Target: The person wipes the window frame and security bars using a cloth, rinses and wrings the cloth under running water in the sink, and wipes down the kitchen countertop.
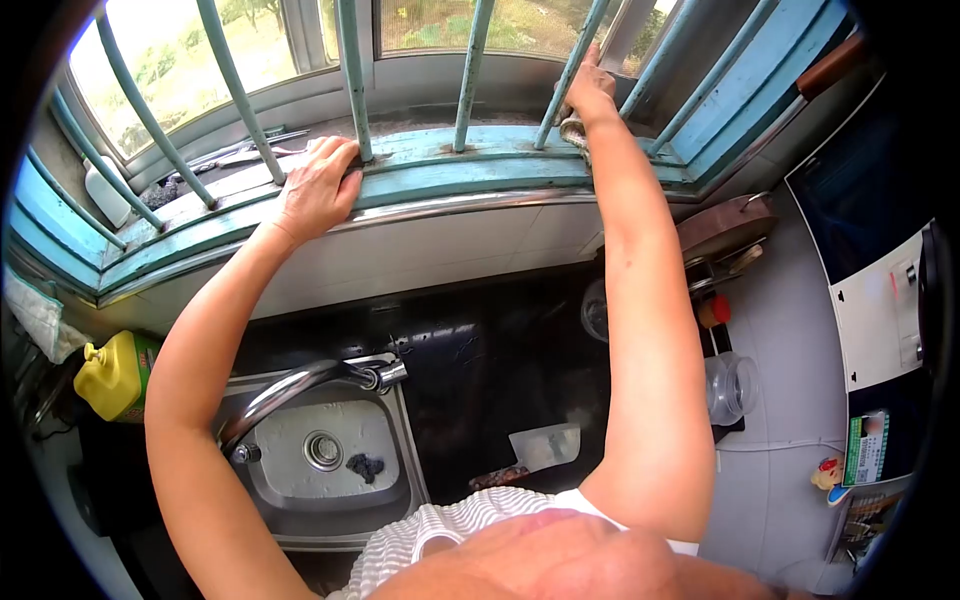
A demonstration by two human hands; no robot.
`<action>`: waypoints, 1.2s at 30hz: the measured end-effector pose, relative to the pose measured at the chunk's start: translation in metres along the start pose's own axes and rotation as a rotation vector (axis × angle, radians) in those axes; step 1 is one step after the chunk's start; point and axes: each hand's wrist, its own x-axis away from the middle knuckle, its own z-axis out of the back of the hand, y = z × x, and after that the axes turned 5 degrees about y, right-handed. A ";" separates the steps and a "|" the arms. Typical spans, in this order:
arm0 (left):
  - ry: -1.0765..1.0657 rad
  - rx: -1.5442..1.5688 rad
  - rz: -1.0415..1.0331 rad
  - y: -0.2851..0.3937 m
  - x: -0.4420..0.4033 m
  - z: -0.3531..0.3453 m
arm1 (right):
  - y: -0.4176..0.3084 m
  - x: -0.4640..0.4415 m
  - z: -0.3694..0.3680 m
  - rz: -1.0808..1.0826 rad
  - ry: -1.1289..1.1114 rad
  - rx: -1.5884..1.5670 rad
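My left hand (318,185) rests on the blue wooden window sill (420,180), its fingers bent over the ledge beside a bar. Reaching between the blue window bars (468,75) at the right, my right hand (590,88) is at the window frame (628,40), with one finger pointing up against it. Whether its other fingers hold anything is hidden. A twisted, cord-like piece (573,132) hangs on the bar just below my right hand. Behind the bars are window panes (430,25).
Below lies a black counter (480,370) with a steel sink (405,470), a curved faucet (285,388) and a cleaver (545,447). A yellow jug (112,378) stands left. Clear jars (732,388) and a round board (725,225) are at the right.
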 end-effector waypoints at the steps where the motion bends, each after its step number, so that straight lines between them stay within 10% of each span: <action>1: -0.004 0.003 0.003 0.000 0.000 0.000 | 0.000 -0.004 -0.003 -0.012 0.024 -0.022; 6: -0.018 -0.006 0.018 0.001 0.000 0.002 | 0.004 -0.035 -0.018 -0.151 0.136 -0.414; 8: 0.001 0.003 0.012 0.001 0.000 0.000 | -0.001 -0.040 -0.019 0.089 0.592 -0.953; 10: -0.006 0.009 0.014 0.002 0.000 0.001 | -0.042 0.003 0.000 0.391 0.512 -1.085; 13: -0.022 -0.005 0.010 0.000 -0.001 -0.001 | -0.047 -0.003 -0.039 0.993 0.690 -0.501; 20: -0.033 -0.003 0.016 0.002 0.000 0.001 | -0.007 -0.012 -0.057 0.196 0.449 -0.319; 26: -0.051 0.005 0.014 0.003 -0.004 0.002 | 0.024 -0.052 -0.085 -0.886 0.570 -1.054; 36: 0.006 -0.044 0.007 0.005 -0.002 -0.002 | 0.016 -0.038 -0.085 -0.455 0.464 -0.913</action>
